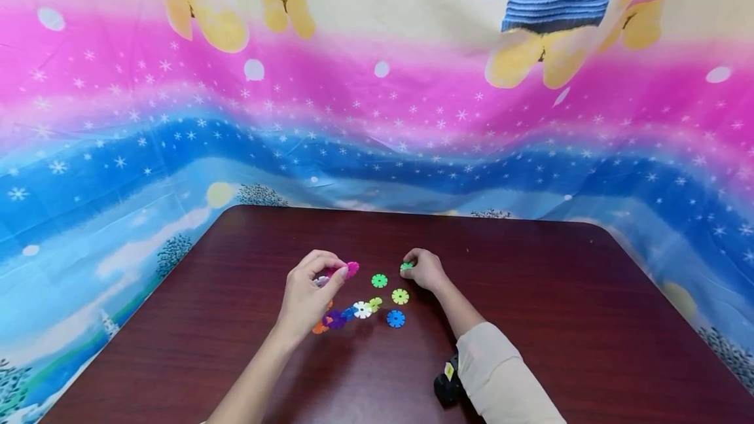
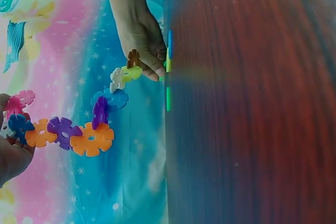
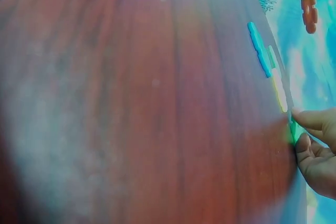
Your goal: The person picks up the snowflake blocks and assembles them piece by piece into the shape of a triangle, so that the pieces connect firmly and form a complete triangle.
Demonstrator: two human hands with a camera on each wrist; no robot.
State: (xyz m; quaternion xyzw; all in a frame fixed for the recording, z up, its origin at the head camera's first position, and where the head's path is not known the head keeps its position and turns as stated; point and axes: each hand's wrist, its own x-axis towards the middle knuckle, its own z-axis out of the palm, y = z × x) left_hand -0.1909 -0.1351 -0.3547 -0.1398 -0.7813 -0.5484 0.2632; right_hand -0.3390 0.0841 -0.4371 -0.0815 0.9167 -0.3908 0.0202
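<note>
My left hand (image 1: 309, 290) pinches one end of a chain of interlocked notched plastic discs, near a pink disc (image 1: 352, 269). From there the chain (image 2: 92, 139) hangs above the tabletop, with orange, purple, blue, white, yellow-green and brown discs visible in the left wrist view. To the right, my right hand (image 1: 427, 272) pinches a green notched disc (image 1: 406, 266) at table level, between thumb and fingers. Between the hands lie three loose discs: a green one (image 1: 379, 281), a yellow-green one (image 1: 400, 296) and a blue one (image 1: 396, 318). My left fingers partly hide the chain's held end.
A dark reddish-brown wooden table (image 1: 530, 319) carries the loose discs. Behind it hangs a printed cloth (image 1: 377, 116) with bears and snowflakes, close to the table's far edge. A black device (image 1: 448, 385) sits at the right wrist.
</note>
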